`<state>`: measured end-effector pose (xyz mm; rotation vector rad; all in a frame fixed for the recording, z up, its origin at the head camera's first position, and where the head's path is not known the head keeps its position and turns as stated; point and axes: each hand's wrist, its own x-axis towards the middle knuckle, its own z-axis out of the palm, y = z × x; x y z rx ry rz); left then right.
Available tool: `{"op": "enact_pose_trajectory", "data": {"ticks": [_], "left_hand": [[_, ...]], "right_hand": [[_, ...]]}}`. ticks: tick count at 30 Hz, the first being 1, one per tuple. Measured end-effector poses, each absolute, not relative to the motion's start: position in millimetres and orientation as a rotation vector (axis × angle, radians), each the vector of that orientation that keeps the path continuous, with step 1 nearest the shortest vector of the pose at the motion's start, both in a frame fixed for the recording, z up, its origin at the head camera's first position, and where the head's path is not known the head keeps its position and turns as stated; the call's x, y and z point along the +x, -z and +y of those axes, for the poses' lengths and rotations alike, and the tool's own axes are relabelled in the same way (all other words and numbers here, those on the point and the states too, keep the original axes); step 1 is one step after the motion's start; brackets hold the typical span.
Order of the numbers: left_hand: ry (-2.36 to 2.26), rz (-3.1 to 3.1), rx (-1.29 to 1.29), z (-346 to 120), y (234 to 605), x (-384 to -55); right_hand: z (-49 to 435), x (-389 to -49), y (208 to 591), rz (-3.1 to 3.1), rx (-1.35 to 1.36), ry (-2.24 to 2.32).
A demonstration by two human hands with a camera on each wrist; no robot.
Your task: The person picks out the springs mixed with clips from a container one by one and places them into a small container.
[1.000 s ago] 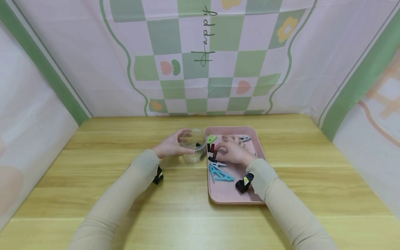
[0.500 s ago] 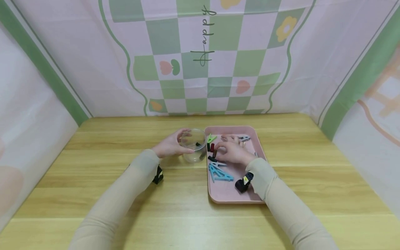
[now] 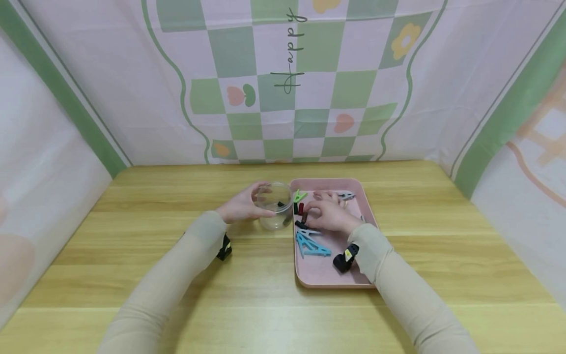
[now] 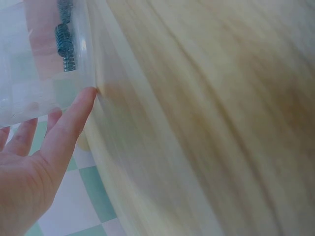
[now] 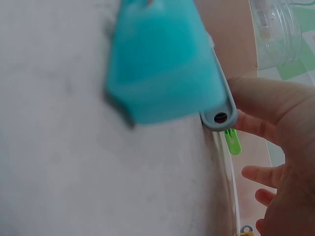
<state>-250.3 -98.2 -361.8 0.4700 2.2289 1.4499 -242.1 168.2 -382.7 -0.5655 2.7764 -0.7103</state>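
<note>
In the head view, my left hand point(image 3: 244, 205) holds a clear round plastic jar point(image 3: 275, 223) from its left side, thumb in front and fingers behind. Small dark ribbed pieces point(image 4: 64, 40) lie inside it in the left wrist view. Over the pink tray point(image 3: 329, 281), my right hand point(image 3: 330, 215) has its thumb and forefinger at a small brown cylindrical piece point(image 3: 304, 218) and seems to pinch it; the right wrist view hides the fingertips. Beside it are a dark red piece point(image 3: 301, 209) and black pieces point(image 3: 301, 225).
A light-green clothes peg point(image 3: 299, 197) lies at the tray's back left. Blue pegs point(image 3: 313, 248) are nearer the front, and a grey peg point(image 3: 347, 195) is at the back right. The jar stands close against the tray's left rim on the wooden table point(image 3: 247, 295).
</note>
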Motion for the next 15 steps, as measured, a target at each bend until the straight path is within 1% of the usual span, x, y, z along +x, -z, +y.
{"op": "enact_pose_trajectory", "data": {"ticks": [15], "left_hand": [[-1.458,2.217,0.467,-97.0,361.6,-249.1]], "right_hand": [[170.2,-241.1,381.3,2.818,-0.613,0.721]]}}
